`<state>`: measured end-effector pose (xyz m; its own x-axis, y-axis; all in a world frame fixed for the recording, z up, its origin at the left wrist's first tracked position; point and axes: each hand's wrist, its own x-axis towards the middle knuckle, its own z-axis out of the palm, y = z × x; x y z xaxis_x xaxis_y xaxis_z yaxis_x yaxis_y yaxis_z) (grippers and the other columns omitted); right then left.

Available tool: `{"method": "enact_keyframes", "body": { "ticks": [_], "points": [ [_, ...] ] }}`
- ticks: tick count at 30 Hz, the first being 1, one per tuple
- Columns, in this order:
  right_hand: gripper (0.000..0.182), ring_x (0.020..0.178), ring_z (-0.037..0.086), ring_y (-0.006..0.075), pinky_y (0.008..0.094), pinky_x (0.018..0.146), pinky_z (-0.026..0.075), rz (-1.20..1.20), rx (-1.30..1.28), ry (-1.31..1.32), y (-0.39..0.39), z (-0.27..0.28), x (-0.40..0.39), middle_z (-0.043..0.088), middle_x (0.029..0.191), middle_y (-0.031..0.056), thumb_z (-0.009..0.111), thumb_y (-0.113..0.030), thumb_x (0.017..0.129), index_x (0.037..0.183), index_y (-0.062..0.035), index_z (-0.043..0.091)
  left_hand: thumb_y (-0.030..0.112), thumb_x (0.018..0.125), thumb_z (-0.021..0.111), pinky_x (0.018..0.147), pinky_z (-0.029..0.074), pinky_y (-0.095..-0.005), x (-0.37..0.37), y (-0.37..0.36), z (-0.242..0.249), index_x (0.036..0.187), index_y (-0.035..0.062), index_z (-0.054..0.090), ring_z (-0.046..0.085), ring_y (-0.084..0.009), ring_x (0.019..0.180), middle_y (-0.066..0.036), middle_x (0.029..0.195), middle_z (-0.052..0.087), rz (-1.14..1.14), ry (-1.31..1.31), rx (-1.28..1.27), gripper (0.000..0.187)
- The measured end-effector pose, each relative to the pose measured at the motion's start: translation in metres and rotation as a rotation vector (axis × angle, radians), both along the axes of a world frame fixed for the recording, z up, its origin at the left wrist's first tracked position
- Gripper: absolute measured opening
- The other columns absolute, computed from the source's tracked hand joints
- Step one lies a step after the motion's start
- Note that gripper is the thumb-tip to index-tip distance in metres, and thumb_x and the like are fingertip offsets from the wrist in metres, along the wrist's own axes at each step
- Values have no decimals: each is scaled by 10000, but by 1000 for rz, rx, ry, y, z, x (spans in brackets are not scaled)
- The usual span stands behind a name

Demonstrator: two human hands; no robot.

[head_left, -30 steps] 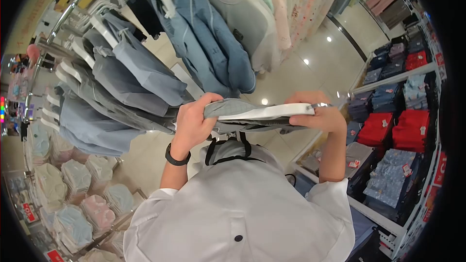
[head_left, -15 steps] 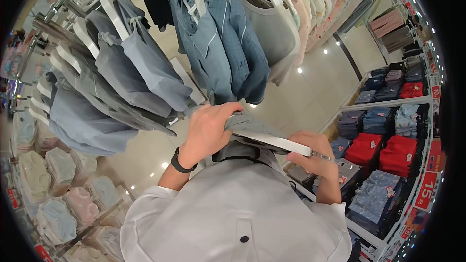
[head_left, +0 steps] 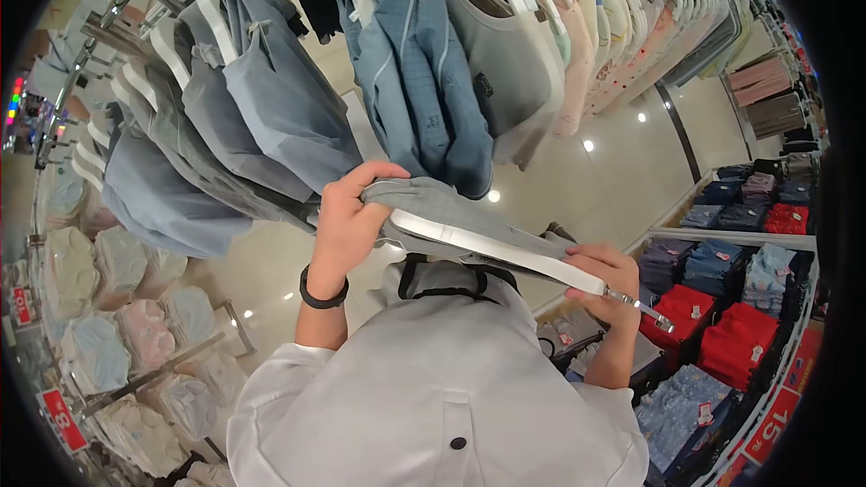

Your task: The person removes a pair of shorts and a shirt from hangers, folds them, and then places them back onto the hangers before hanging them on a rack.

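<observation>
A white hanger (head_left: 492, 246) with a grey garment (head_left: 451, 203) on it lies across in front of my chest. At the garment's left end, my left hand (head_left: 345, 221) is closed with the cloth in its fingers, near the hanger's end. My right hand (head_left: 606, 281) grips the hanger's other end, with cloth beside the fingers. A shiny clip (head_left: 639, 307) sticks out past the right hand. Just beyond the garment hang blue shirts (head_left: 433, 99) on white hangers. The fingertips under the cloth are partly hidden.
Grey-blue clothes (head_left: 280, 108) hang on a metal rail (head_left: 86, 54) at the left. A grey vest (head_left: 510, 63) and pastel tops hang ahead. Folded red clothes (head_left: 735, 343) and jeans fill shelves at the right. Packed light garments (head_left: 95, 347) stand lower left.
My left hand has moved left along the garment, and the hands are farther apart. More of the white hanger shows, and its clip end has moved right and down.
</observation>
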<state>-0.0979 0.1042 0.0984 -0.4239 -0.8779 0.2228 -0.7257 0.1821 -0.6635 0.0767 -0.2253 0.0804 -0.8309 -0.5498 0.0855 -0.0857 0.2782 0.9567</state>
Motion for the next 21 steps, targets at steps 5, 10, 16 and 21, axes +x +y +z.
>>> {"method": "enact_keyframes", "body": {
  "ticks": [5, 10, 16, 21],
  "points": [
    [408, 862, 706, 288, 343, 740, 559, 37, -54, -149, 35, -20, -41, 715, 1017, 154, 837, -281, 710, 1005, -21, 731, -23, 763, 518, 793, 493, -251, -22, 29, -11, 1022, -33, 679, 644, -132, 856, -61, 935, 708, -30, -32, 402, 305],
    [431, 883, 721, 286, 341, 797, 563, 19, -178, -281, 73, -44, -77, 727, 1006, 171, 808, -300, 745, 1009, 31, 727, -46, 769, 494, 815, 516, -264, -56, 62, -27, 1072, -56, 654, 661, -144, 882, -90, 995, 700, -75, -46, 733, 343],
    [588, 872, 669, 230, 382, 742, 522, -235, -895, -840, 131, -89, -112, 680, 1033, 90, 683, -507, 884, 1195, -12, 624, -44, 831, 500, 843, 505, -271, -79, 94, -41, 1135, -51, 616, 645, -132, 919, -73, 1035, 683, -35, -74, 860, 325],
    [701, 792, 555, 161, 365, 791, 450, -333, -1025, -1145, 124, -99, -141, 573, 942, 16, 664, -595, 846, 1303, -84, 518, -74, 831, 522, 837, 448, -231, -97, 151, -30, 1142, 3, 605, 558, -82, 925, -8, 991, 640, -191, -152, 358, 331]
  ]
}}
